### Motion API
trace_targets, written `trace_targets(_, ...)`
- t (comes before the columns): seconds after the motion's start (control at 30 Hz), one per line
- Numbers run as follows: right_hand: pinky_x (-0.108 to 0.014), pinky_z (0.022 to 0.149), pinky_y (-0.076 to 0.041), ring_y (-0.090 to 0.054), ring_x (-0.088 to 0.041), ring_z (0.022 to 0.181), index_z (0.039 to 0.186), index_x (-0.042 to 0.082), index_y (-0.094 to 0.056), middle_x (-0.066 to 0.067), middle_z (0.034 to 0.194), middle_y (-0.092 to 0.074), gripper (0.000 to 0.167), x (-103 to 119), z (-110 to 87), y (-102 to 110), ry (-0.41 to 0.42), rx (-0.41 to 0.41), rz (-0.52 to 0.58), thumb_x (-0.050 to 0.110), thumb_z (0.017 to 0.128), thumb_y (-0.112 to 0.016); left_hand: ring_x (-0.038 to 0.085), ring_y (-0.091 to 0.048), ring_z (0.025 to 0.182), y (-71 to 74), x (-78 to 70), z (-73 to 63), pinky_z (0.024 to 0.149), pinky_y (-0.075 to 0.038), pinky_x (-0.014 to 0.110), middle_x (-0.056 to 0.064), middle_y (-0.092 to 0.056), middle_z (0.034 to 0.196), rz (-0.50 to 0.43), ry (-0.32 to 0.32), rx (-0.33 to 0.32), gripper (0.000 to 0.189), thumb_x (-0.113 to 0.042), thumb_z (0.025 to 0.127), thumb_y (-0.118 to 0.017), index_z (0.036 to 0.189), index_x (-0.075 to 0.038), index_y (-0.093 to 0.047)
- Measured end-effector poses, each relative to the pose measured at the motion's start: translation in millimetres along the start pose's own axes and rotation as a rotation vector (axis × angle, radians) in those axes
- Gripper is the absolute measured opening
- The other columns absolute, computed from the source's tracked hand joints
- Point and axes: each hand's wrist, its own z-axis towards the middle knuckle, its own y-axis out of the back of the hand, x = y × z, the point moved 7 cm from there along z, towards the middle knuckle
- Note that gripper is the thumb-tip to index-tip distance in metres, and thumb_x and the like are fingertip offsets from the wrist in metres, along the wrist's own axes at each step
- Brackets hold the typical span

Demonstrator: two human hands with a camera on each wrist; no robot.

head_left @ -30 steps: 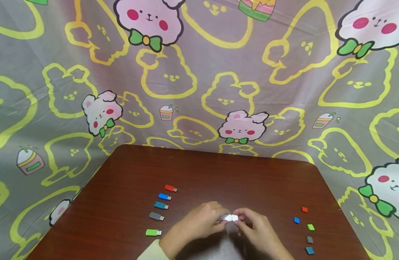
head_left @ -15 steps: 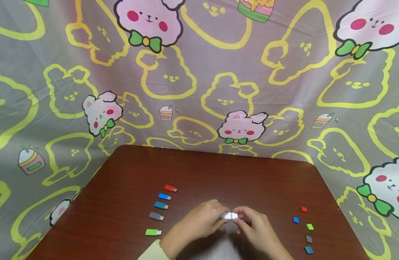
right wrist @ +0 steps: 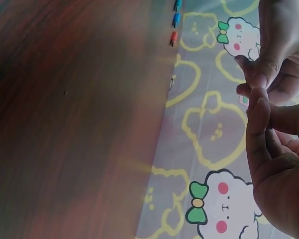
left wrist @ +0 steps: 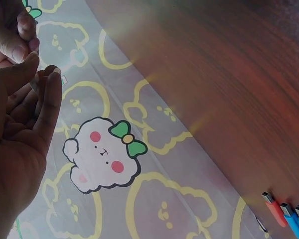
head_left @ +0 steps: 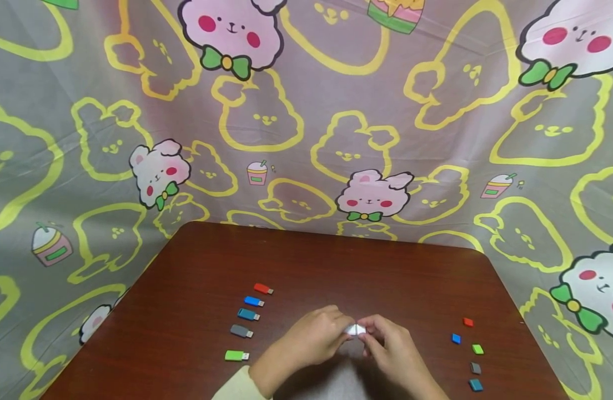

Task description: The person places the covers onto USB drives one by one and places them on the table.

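Observation:
In the head view my left hand (head_left: 316, 338) pinches the body of a white USB stick (head_left: 351, 330), most of which its fingers cover. My right hand (head_left: 397, 347) pinches the white cap (head_left: 361, 330) at the stick's right end between thumb and fingertips. A thin dark line marks where cap and body meet. Both wrist views show the fingertips of the left hand (left wrist: 20, 134) and right hand (right wrist: 281, 159) close together, hiding nearly all of the stick.
Uncapped USB sticks in red (head_left: 263, 289), blue (head_left: 254, 301), teal (head_left: 249, 314), grey (head_left: 241, 331) and green (head_left: 236, 355) lie left on the brown table (head_left: 336, 266). Matching loose caps, including a red cap (head_left: 468, 322) and teal cap (head_left: 476, 385), lie right. A patterned cloth (head_left: 296, 111) hangs behind.
The white cap and stick body have come closer, the gap between them narrowing to a thin line. Both hands have risen slightly in the head view, keeping their grips.

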Motion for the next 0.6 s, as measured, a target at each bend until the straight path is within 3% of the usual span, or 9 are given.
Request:
trace_targets(0.37,-0.015,0.048,-0.045,-0.058,0.004,0.057,0.101,0.004,-0.067,0.007,0.075,-0.067,0.025,-0.8,0.1,-3.2,0.047,-0.015,-0.029,-0.011,0.082,-0.074,0.003,-0.058,0.075,-6.8,2.2,2.4,0.067,-0.049,0.014,-0.007,-0.073,0.088,0.033,0.001,0.028,0.013,-0.024,0.094,-0.073,0.101,-0.013,-0.074)
trace_targets(0.6,-0.017,0.057,-0.049,-0.058,0.005,0.068,0.101,0.009,-0.069,0.010,0.079,-0.070,0.028,-2.0,3.1,-0.9,0.059,-0.054,-0.120,-0.006,0.080,-0.079,0.003,-0.062,0.081,-8.4,9.9,4.1,0.068,-0.051,0.015,-0.008,-0.072,0.091,0.055,0.043,0.033,0.018,-0.027,0.091,-0.076,0.103,-0.014,-0.074)
